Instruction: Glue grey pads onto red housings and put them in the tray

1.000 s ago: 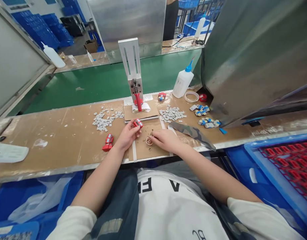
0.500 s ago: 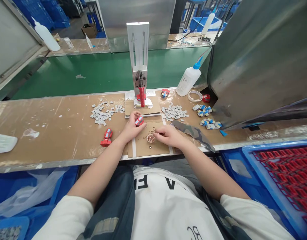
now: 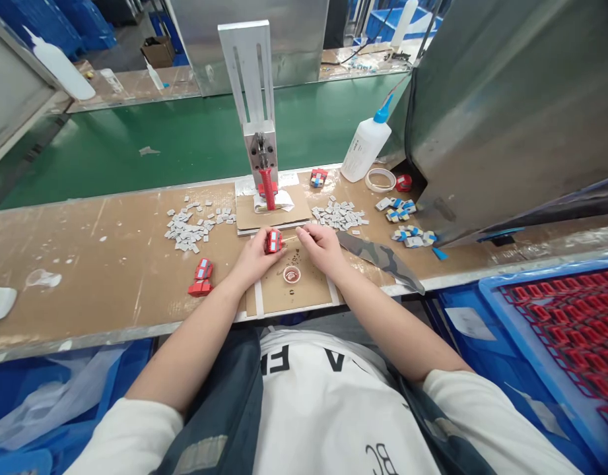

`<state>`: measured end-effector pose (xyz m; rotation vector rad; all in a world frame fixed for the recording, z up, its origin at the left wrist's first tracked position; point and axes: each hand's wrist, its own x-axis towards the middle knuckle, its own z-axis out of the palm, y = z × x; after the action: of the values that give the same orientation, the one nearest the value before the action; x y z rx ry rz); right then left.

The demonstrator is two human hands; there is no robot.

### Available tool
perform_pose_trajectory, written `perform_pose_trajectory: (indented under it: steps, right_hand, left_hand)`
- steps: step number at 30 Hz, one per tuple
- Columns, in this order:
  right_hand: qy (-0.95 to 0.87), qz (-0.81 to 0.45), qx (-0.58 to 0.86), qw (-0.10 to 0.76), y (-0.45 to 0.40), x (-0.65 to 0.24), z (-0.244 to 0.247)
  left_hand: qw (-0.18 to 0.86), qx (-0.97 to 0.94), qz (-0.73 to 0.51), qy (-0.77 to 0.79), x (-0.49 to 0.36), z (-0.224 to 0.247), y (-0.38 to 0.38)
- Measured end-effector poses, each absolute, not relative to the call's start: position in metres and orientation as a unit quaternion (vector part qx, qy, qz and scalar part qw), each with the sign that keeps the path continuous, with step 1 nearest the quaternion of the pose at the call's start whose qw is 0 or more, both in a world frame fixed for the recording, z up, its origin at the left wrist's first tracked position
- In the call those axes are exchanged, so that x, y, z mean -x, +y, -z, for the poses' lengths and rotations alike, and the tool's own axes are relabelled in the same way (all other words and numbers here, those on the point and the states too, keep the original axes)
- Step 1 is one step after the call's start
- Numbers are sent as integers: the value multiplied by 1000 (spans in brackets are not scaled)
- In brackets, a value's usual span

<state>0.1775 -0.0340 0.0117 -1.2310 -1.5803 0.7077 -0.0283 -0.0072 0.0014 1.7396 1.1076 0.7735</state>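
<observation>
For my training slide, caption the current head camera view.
Left hand holding a red piece, right hand pointing a thin stick toward it, near a small cup.

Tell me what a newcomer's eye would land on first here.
Probably the tall metal fixture with its red handle, standing just beyond the hands. Next comes the red car-shaped piece held in the left hand, with a thin stick from the right hand pointing toward it. At far right, the blue crate holding many red parts also stands out.
</observation>
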Motion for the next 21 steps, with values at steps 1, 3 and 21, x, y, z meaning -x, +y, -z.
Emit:
perform_pose_trajectory:
  steps: [1,3,21]
  right_hand:
    - [-653,-290,507,482,-34,-177,-11]
    - [-660,-286,514,466,-33,-175,-10]
    - [-819,-180,523,150,-75,-204,-39]
  left_hand:
    - [451,-706,-310,449,28,-2,-7]
    - [448,-710,-304,450,29,-3,-8]
    - [433,-697,-330,467,27,-11,-8]
